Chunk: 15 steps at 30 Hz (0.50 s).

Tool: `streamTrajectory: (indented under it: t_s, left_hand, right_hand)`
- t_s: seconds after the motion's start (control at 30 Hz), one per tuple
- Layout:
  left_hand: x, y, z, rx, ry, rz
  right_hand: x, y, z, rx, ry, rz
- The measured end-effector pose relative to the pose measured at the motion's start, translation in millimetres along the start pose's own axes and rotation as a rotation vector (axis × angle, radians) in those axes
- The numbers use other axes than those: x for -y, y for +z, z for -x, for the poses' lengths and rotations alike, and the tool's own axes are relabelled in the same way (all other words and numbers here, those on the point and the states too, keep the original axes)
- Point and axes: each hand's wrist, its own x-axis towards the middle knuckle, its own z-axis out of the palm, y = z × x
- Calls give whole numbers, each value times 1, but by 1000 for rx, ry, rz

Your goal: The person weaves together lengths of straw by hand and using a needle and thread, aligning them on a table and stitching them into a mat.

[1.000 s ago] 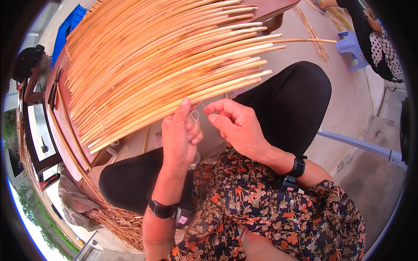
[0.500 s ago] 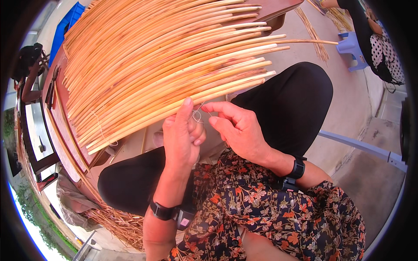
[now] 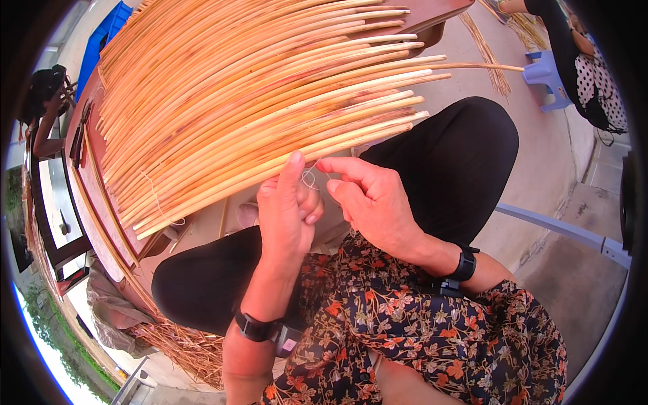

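Observation:
A mat of pale, peeled reed stalks (image 3: pixel 270 115), laid side by side, covers the table in front of me. At its near edge my left hand (image 3: pixel 287 212) is closed, the thumb pressed on the outermost stalk and the fingers curled below. Just to the right, my right hand (image 3: pixel 374 202) pinches a thin white thread (image 3: pixel 309 179) between thumb and forefinger. The thread hangs in a small loop between the two hands; where it meets the stalks is partly hidden by my fingers. Another loose thread (image 3: pixel 156 196) trails over the stalks' left ends.
Under the mat is a brown tabletop (image 3: pixel 449 9). One longer stalk (image 3: pixel 482 65) juts out right, toward a purple stool (image 3: pixel 545 79). A dark tool (image 3: pixel 82 138) lies at the table's left. Reed bundles (image 3: pixel 486 50) lie on the floor; another person (image 3: pixel 597 74) is at far right.
Both hands have shifted very slightly to the right along the mat's near edge. The thread loop between them has moved along and changed shape a little.

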Motion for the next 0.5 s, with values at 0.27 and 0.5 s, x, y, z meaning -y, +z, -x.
streamTrajectory:
  t_s: [0.27, 0.5]
  left_hand:
    - [6, -2, -5, 23, 40, 55]
    - [9, 1, -10, 10, 63, 20]
  right_hand:
    - [3, 8, -2, -22, 103, -218]
    - [-27, 15, -11, -68, 92, -462]
